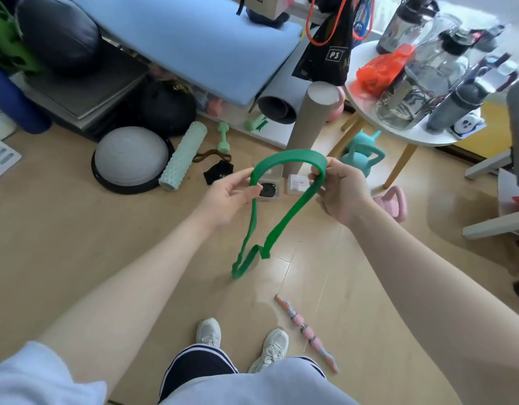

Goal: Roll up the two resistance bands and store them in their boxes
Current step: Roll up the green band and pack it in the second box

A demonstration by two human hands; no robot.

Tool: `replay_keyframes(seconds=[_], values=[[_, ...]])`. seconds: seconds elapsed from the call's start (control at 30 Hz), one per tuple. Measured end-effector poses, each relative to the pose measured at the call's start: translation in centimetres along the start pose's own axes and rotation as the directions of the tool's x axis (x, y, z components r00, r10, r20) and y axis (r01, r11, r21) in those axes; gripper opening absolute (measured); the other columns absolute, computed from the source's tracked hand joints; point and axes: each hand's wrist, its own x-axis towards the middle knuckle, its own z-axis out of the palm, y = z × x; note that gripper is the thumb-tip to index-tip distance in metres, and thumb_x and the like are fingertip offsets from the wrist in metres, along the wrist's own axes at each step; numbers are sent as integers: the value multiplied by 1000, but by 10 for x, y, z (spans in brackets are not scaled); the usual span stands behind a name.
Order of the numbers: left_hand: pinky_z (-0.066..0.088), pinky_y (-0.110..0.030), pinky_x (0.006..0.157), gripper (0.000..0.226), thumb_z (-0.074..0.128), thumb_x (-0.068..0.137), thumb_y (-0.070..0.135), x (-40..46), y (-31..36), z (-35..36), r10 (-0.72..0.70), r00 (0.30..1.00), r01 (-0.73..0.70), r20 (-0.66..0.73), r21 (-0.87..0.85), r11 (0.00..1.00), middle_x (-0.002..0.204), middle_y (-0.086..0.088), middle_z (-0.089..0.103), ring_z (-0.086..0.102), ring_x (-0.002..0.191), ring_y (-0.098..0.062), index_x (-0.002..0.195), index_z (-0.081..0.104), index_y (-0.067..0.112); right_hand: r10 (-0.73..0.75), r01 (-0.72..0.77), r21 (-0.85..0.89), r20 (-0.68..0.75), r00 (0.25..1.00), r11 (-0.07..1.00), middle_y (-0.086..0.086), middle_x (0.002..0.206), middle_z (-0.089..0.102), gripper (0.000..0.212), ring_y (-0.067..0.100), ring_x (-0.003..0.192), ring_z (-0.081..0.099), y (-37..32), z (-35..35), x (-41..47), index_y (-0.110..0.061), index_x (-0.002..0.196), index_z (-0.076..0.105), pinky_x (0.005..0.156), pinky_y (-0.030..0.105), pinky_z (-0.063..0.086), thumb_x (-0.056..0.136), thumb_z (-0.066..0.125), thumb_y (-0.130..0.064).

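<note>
Hands, left hand [229, 194] and right hand [341, 191], pinch a flat green rubber resistance band [287, 157] arched mid-frame, its twisted lower loop dangling floorward, where kinks could likely spoil a tight roll.

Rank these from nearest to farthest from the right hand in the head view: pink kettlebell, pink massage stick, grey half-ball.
From the right hand:
1. Pink kettlebell, on the floor just to its right.
2. Pink massage stick, on the floor below it, beside the shoes.
3. Grey half-ball, far left, past the left hand.
</note>
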Motion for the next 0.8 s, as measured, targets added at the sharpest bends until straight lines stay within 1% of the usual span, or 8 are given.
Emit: replay_keyframes(seconds=[0.17, 0.3, 0.4, 0.5, 0.57, 0.63, 0.7, 0.8], values=[[57, -28, 78, 21, 44, 96, 13, -4, 29, -10, -23, 999, 26, 26, -129, 991, 90, 2, 67, 65, 88, -18, 106, 60, 23, -61, 32, -323, -81, 995, 946, -1, 69, 50, 33, 14, 69, 45, 13, 2, 13, -15, 72, 51, 78, 28, 39, 88, 29, 4], [55, -40, 84, 20, 41, 98, 15, -4, 39, -2, -115, 993, 112, -20, -128, 985, 92, -6, 65, 65, 88, -25, 97, 61, 17, -104, 28, -480, -132, 986, 877, -2, 81, 54, 28, 13, 77, 48, 24, 5, 29, -18, 92, 59, 65, 23, 38, 98, 33, -8], [55, -43, 84, 21, 42, 98, 17, 4, 49, 8, -172, 984, 154, -56, -239, 959, 92, -11, 62, 64, 87, -28, 95, 60, 8, -185, 93, -525, -124, 975, 846, -2, 118, 52, 33, 11, 106, 47, 38, 6, 41, -18, 127, 51, 90, 22, 39, 99, 35, -11], [56, -42, 83, 21, 42, 98, 14, 16, 60, 19, -180, 983, 163, -39, -275, 948, 89, -13, 60, 62, 86, -29, 98, 59, 2, -297, 183, -458, -192, 935, 870, -5, 107, 52, 34, 13, 101, 50, 72, 6, 31, -16, 119, 54, 93, 23, 42, 90, 43, -2], [54, -44, 85, 22, 42, 98, 13, 21, 60, 24, -200, 979, 181, -39, -279, 943, 90, -13, 60, 61, 89, -30, 99, 59, 1, -153, 120, -315, -81, 985, 942, -1, 97, 61, 37, 15, 93, 57, 104, 7, 16, -12, 105, 60, 94, 31, 45, 75, 43, 2], [55, -43, 83, 22, 41, 99, 14, 23, 57, 25, -220, 974, 198, -49, -287, 937, 92, -16, 59, 60, 91, -31, 94, 59, 1, 4, 17, -229, 89, 996, 973, 0, 98, 65, 50, 11, 93, 59, 127, 6, 7, -12, 99, 63, 89, 20, 44, 57, 37, -3], [57, -41, 80, 23, 40, 99, 14, 24, 52, 21, -243, 967, 212, -72, -294, 932, 90, -15, 58, 60, 89, -31, 93, 59, 1, 102, -40, -331, 174, 979, 943, -3, 100, 64, 51, 5, 92, 58, 137, 2, 7, -10, 103, 62, 78, 10, 44, 58, 38, -6], [57, -40, 78, 25, 39, 100, 15, 30, 43, 9, -312, 939, 237, -145, -384, 892, 85, -13, 58, 60, 90, -32, 105, 55, -3, 127, -19, -619, 132, 983, 785, 3, 102, 66, 23, 16, 89, 59, 149, -7, 10, -9, 101, 62, 78, 21, 47, 80, 56, -3]])
